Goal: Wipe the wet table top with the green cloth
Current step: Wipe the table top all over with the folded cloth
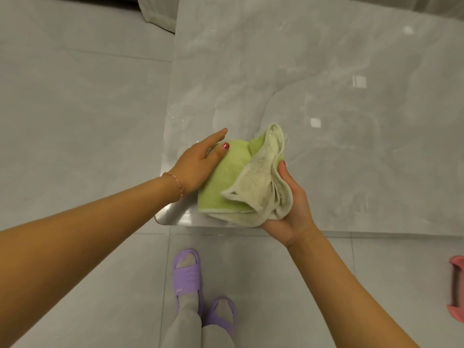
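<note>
The green cloth [227,182] is bunched over the near left corner of the grey marble table top [313,79], its pale whitish underside folded outward. My right hand [292,207] grips the folded pale part from below, thumb on top. My left hand [200,163] lies flat against the cloth's green left side with straight fingers, the thumb resting on it. Water droplets and wet streaks [180,121] show along the table's left edge and across its middle.
The table's near edge runs just below the cloth, the left edge beside my left hand. Grey floor tiles lie to the left and below. My feet in purple slippers [188,275] stand close to the table. A pink object [458,287] sits at the right border.
</note>
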